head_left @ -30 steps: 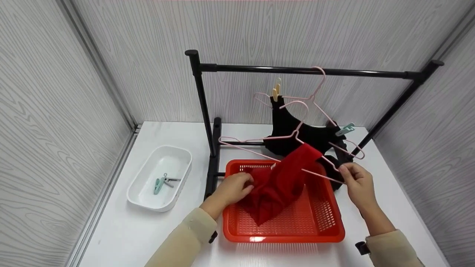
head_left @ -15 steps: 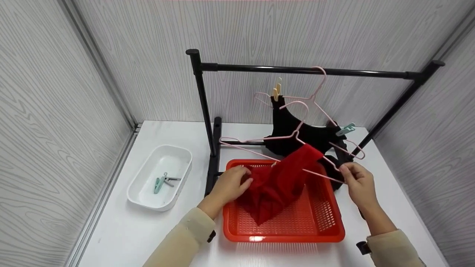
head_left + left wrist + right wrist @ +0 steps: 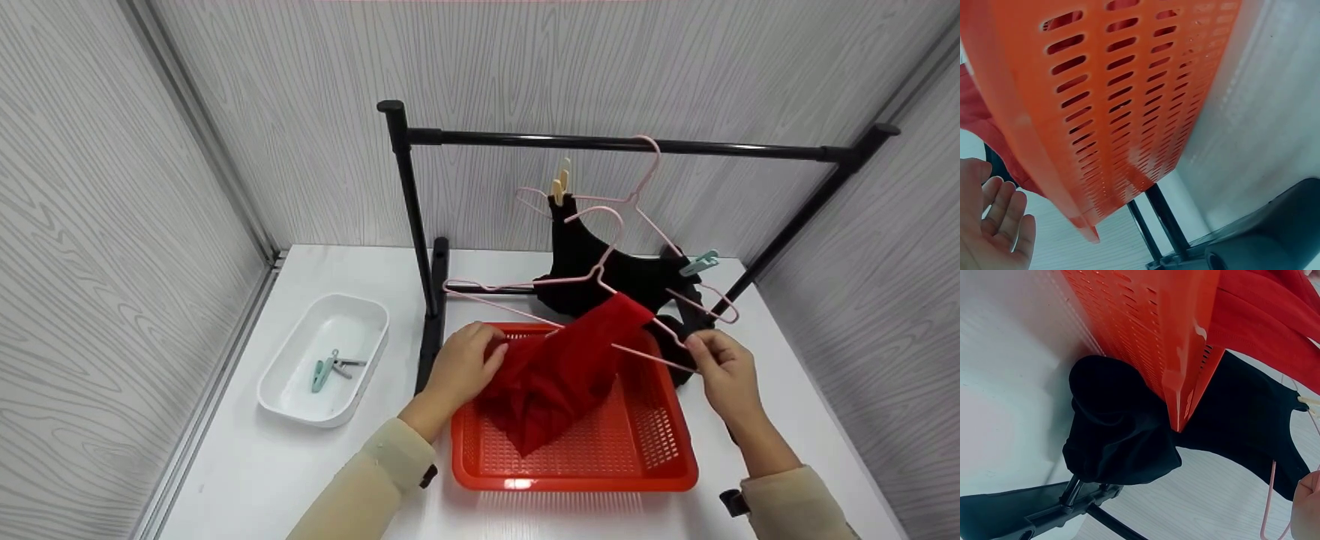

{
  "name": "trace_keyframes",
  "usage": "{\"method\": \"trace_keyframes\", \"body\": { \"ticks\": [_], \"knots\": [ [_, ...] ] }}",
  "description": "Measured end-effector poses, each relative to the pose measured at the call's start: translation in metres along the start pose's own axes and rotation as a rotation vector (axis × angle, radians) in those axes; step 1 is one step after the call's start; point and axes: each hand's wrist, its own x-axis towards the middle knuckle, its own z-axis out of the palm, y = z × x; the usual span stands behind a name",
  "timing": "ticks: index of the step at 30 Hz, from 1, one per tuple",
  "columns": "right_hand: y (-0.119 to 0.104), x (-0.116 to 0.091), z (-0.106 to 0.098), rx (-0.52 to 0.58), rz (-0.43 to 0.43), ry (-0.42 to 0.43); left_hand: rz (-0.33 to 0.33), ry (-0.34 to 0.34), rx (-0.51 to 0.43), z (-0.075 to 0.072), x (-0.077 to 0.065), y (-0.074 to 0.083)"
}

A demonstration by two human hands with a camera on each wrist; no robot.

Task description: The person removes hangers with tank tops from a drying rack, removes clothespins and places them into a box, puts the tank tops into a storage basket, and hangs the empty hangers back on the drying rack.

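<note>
My right hand (image 3: pixel 727 371) pinches the right end of a pink clothes hanger (image 3: pixel 540 280), its hook pointing up. A red garment (image 3: pixel 577 367) has one part looped over the hanger's right arm, and the rest hangs down into the red plastic basket (image 3: pixel 574 484). My left hand (image 3: pixel 461 364) is at the basket's left rim, close to the garment's left side. In the left wrist view its fingers (image 3: pixel 1008 216) are loosely bent, with no cloth seen between them. The right wrist view shows only a small part of the right hand (image 3: pixel 1306 506).
Behind stands a black rack (image 3: pixel 525 140). From its bar hangs another pink hanger (image 3: pixel 646 169) bearing a black garment (image 3: pixel 577 262), clipped by a yellow clothespin (image 3: pixel 559 187) and a green clothespin (image 3: pixel 700 262). Left, a white tray (image 3: pixel 281 409) holds several clothespins (image 3: pixel 322 373).
My left hand has shifted slightly up and left, away from the red garment's edge. The right hand and the hanger look almost still.
</note>
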Motion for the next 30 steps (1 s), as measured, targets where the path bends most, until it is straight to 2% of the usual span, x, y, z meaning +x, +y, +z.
{"method": "trace_keyframes", "body": {
  "ticks": [9, 20, 30],
  "knots": [
    [0.002, 0.0, -0.001, -0.005, 0.002, 0.002, 0.047, 0.097, -0.023, -0.013, 0.011, 0.008],
    [0.002, 0.001, -0.001, 0.003, 0.014, -0.001, 0.152, 0.244, -0.005, -0.028, 0.028, 0.007],
    [0.002, 0.001, -0.001, 0.003, 0.019, -0.008, 0.165, 0.309, -0.004, -0.042, 0.04, 0.01]
  ]
}}
